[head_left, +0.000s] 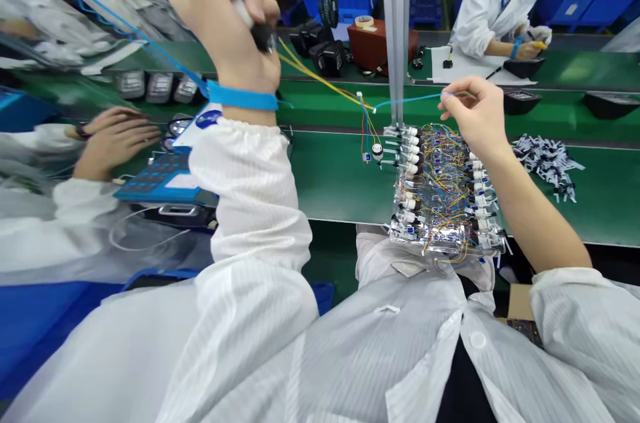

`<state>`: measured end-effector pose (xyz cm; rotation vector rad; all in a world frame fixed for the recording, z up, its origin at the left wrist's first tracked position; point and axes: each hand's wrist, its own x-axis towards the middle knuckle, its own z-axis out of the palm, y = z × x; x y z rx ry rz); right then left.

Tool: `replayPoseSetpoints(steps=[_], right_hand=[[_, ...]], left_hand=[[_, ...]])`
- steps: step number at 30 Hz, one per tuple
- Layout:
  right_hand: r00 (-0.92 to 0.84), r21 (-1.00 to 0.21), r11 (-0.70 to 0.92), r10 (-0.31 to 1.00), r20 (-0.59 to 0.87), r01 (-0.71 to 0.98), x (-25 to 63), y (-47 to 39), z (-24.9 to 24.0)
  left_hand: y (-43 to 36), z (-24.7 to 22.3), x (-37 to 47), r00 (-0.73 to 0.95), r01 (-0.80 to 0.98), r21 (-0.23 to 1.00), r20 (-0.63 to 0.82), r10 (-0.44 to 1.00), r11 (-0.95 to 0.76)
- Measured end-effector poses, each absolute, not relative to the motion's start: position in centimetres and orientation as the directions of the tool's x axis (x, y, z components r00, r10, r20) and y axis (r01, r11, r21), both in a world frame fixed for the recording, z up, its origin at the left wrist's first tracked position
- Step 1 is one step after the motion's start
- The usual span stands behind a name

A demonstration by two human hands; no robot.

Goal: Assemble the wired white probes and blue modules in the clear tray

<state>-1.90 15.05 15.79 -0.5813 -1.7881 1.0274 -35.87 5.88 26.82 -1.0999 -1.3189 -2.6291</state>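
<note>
Raised at the upper left, my left hand [215,23] is closed around a small black-and-white cylindrical part [263,36], its fingers slightly blurred. Yellow wires [320,79] stretch from it towards white connectors [360,95] in mid-view. My right hand [480,116] pinches the end of a thin blue wire [410,101] that leads to those connectors. Below them hang more coloured wires and a round white-and-black part [377,151]. Under my right hand, a clear tray [400,233] holds rows of similar wired parts at the bench edge.
A pile of small black-and-white pieces [547,163] lies right of the tray. A metal post [395,29] rises behind it. Another person's hands [115,136] rest at left near a blue-topped case [155,179]. Across the bench a co-worker [485,9] handles a dark part.
</note>
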Motion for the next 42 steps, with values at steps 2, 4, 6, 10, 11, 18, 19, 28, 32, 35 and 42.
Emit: replayPoseSetpoints(steps=[2, 4, 6, 10, 11, 18, 19, 28, 32, 35, 42], right_hand=[[-0.493, -0.821, 0.570, 0.725, 0.481, 0.037, -2.4, 15.0, 15.0], [-0.585, -0.774, 0.617, 0.683, 0.437, 0.142, -3.1, 15.0, 13.5], [-0.687, -0.702, 0.676, 0.620, 0.378, 0.224, -4.2, 15.0, 11.7], [-0.861, -0.588, 0.760, 0.469, 0.198, 0.279, -7.5, 14.5, 8.2], [-0.890, -0.570, 0.773, 0.431, 0.149, 0.279, -8.3, 14.3, 7.5], [-0.934, -0.511, 0.808, 0.356, 0.030, 0.292, -11.4, 13.6, 5.1], [-0.933, -0.514, 0.805, 0.358, 0.021, 0.297, -11.4, 13.6, 5.1], [-0.908, -0.858, 0.359, 0.341, -0.244, 0.366, -11.8, 12.8, 5.2], [-0.917, -0.775, 0.509, 0.324, -0.232, 0.376, -13.8, 11.3, 3.8], [-0.964, -0.456, 0.850, 0.217, -0.156, 0.265, -15.2, 9.6, 2.9], [-0.976, 0.039, 0.995, 0.094, -0.195, 0.088, -17.1, 7.4, 1.7]], left_hand=[[4.1, 22.3, -36.7, -0.713, 0.205, 0.786, 0.528, 0.462, -0.583], [2.6, 16.0, -37.1, -0.718, 0.226, 0.870, 0.453, 0.529, -0.438], [1.2, 9.1, -37.6, -0.719, 0.276, 0.917, 0.396, 0.571, -0.289], [-0.6, -1.7, -38.6, -0.737, 0.345, 0.928, 0.173, 0.653, 0.143], [-0.8, -3.3, -38.8, -0.744, 0.336, 0.913, 0.106, 0.659, 0.233], [-4.0, -4.9, -38.1, -0.742, 0.584, 0.766, 0.368, 0.560, 0.269], [-4.9, -4.5, -37.5, -0.713, 0.639, 0.733, 0.451, 0.536, 0.234], [-11.2, -6.6, -32.8, -0.702, 0.570, 0.797, 0.346, 0.623, 0.200], [-9.8, -10.1, -33.0, -0.717, 0.407, 0.901, 0.214, 0.664, 0.149], [-8.2, -11.3, -33.5, -0.745, 0.247, 0.965, 0.132, 0.653, 0.086], [-6.7, -10.8, -34.5, -0.769, 0.095, 0.995, 0.096, 0.632, -0.035]])
